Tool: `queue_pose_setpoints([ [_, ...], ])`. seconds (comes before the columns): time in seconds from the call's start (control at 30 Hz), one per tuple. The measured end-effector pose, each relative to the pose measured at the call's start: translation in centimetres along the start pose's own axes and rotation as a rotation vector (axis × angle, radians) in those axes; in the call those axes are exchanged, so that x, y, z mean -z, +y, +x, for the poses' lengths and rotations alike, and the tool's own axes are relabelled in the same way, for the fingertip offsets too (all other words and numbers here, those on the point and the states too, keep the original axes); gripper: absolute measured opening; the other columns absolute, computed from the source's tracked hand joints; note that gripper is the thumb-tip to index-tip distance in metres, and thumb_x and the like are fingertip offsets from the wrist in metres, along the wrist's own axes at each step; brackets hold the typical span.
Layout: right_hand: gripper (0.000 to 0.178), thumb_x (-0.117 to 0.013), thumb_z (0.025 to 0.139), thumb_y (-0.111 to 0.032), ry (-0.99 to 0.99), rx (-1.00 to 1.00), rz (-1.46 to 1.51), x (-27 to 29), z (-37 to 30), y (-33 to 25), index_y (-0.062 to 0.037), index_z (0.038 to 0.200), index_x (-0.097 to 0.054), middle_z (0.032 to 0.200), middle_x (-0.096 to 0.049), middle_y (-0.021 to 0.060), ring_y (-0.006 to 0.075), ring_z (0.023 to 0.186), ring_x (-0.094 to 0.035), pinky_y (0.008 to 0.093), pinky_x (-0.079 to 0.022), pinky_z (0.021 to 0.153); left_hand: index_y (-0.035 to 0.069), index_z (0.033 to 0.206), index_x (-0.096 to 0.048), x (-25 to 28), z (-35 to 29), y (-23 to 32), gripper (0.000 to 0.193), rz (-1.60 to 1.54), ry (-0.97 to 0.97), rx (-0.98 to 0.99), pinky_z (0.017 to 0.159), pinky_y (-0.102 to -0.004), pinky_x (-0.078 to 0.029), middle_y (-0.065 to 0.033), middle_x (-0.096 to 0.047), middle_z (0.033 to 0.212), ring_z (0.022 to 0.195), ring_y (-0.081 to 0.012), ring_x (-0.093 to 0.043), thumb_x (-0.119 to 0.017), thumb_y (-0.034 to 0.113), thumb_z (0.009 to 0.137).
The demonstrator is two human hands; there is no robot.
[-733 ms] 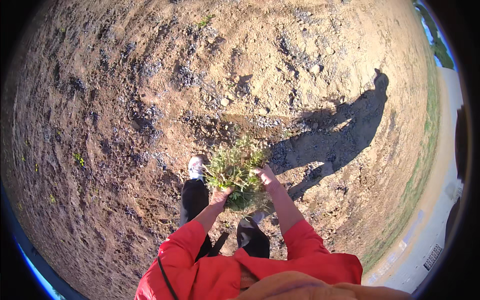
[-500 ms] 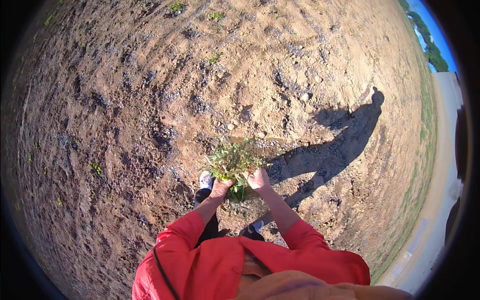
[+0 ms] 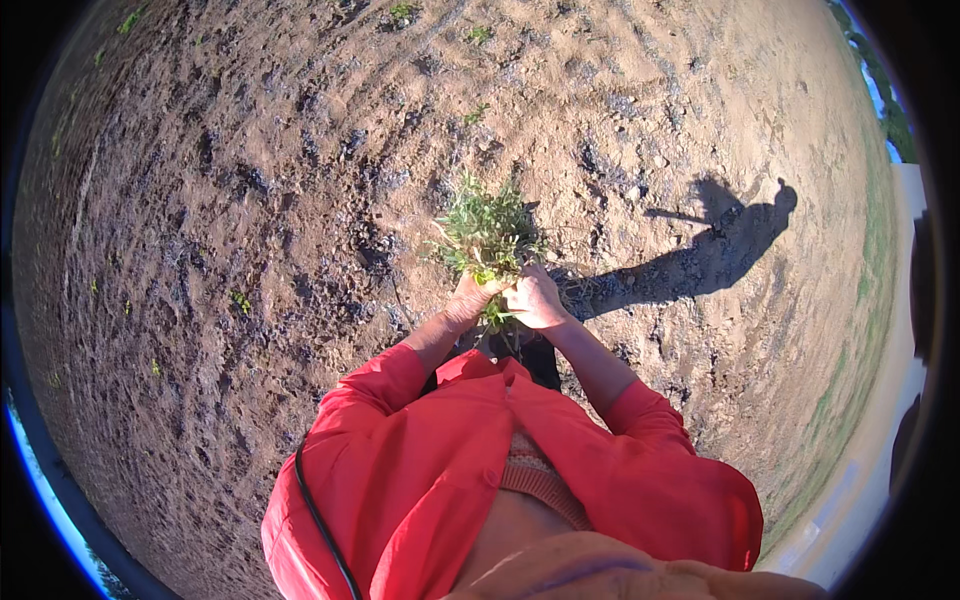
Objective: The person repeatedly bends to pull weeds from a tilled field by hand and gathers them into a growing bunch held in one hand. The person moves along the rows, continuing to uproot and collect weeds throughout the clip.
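A leafy green bunch of plants [image 3: 487,222] stands up out of my two hands in front of my body. My left hand [image 3: 470,299] is closed around its lower stems from the left side. From the right, my right hand [image 3: 537,299] grips the same stems, its fingers close to those of the left. Some leaves and stem ends hang below the hands, over my dark trousers. The tips of the fingers are partly hidden by the greenery.
Bare brown, cloddy soil [image 3: 250,330] spreads all round, with small green weeds [image 3: 240,301] dotted on it. My shadow [image 3: 700,262] falls to the right. Farther right run a grass strip [image 3: 868,300] and a pale road [image 3: 880,440].
Both hands have risen and moved farther out with the bunch, and have come closer together. My feet, visible before, are now hidden under the red jacket and arms.
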State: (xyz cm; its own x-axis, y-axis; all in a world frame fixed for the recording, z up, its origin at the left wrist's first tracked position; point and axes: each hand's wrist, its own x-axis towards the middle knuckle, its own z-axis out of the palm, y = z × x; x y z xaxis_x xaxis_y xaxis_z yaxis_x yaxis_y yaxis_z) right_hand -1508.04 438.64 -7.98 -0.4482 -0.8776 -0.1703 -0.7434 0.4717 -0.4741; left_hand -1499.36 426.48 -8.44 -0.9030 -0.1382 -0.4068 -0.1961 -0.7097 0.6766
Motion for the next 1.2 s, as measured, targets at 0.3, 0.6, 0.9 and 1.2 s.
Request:
queue_pose_setpoints([
  [0.3,0.035,-0.052,0.07,-0.015,0.078,0.037,-0.069,9.0,6.5,-1.1,0.002,0.1,-0.051,0.108,-0.048,0.0192,0.0324,0.095,-0.05,0.0388,-0.046,0.076,0.006,0.097,-0.054,-3.9,4.5,7.0,0.034,-0.138,0.302,-0.039,0.058,-0.0271,-0.047,-0.002,-0.057,0.08,0.066,-0.0135,-0.055,-0.067,0.024,0.071],
  [0.6,0.044,-0.055,0.077,-0.023,0.194,0.265,0.233,15.4,13.8,-2.9,-0.0058,0.116,-0.045,0.118,-0.046,0.0123,0.0286,0.105,-0.048,0.0374,-0.039,0.089,0.004,0.105,-0.052,3.0,5.5,15.6,0.037,-0.374,0.407,-0.126,0.062,-0.0363,-0.053,-0.0122,-0.06,0.095,0.079,-0.0246,-0.061,-0.049,0.033,0.083],
  [0.9,0.029,-0.051,0.079,-0.029,0.092,-0.268,0.267,14.1,24.9,12.9,-0.0092,0.099,-0.057,0.085,-0.061,0.015,0.0304,0.075,-0.06,0.0354,-0.047,0.066,0.004,0.103,-0.054,20.8,6.0,26.8,0.034,-0.272,0.766,-0.361,0.057,-0.0339,-0.051,-0.0093,-0.06,0.09,0.072,-0.0213,-0.061,-0.054,0.03,0.08],
  [1.2,0.03,-0.05,0.082,-0.027,-0.065,-1.223,0.767,2.6,22.1,23.2,-0.0084,0.105,-0.055,0.082,-0.06,0.0055,0.0148,0.065,-0.058,0.0315,-0.047,0.053,0.005,0.101,-0.055,31.2,16.2,39.9,0.032,-0.083,0.864,-0.365,0.051,-0.0314,-0.05,-0.0063,-0.06,0.084,0.066,-0.018,-0.06,-0.06,0.026,0.077],
])
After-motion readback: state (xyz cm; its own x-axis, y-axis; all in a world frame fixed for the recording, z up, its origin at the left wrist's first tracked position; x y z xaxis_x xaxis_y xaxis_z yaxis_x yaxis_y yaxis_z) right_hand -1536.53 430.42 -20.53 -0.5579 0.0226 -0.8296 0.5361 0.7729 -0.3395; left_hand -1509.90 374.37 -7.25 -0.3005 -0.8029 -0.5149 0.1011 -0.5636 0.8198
